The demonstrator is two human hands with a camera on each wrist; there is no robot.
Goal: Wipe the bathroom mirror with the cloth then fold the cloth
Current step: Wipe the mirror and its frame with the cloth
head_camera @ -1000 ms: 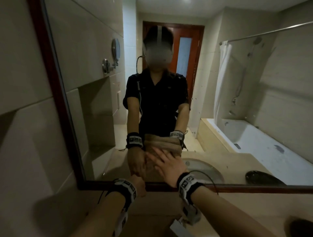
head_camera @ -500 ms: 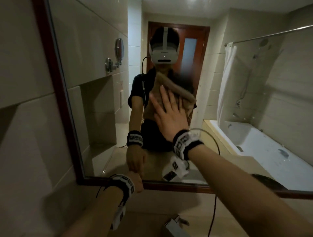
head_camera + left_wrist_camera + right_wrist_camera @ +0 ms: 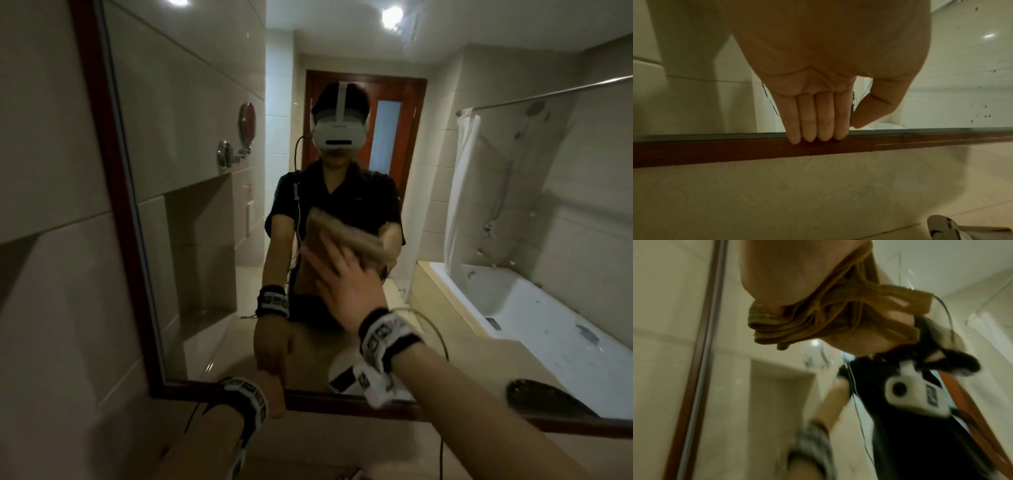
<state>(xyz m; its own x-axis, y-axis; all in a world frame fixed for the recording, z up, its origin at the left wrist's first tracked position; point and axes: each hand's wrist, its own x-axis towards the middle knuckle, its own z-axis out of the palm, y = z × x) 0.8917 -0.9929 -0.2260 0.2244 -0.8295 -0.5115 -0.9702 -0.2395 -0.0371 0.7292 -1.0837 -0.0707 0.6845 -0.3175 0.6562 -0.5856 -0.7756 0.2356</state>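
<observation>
The right hand (image 3: 346,291) has its fingers (image 3: 322,262) straight and spread, pressing the bunched brown cloth (image 3: 356,240) flat against the mirror (image 3: 496,212) at its middle. The left hand (image 3: 824,81) holds its fingers (image 3: 825,123) straight and together, tips resting on the mirror's lower wooden frame (image 3: 920,142), thumb just off the glass. Below the frame lies the beige tabletop (image 3: 818,203). A dark dish (image 3: 544,399) shows at the mirror's lower right.

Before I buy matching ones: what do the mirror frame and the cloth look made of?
Mirror frame: looks like wood, reddish-brown with a smooth, slightly glossy stain; could be veneer.
Cloth: soft tan fabric, matte, bunched in folds, probably cotton or microfibre.
</observation>
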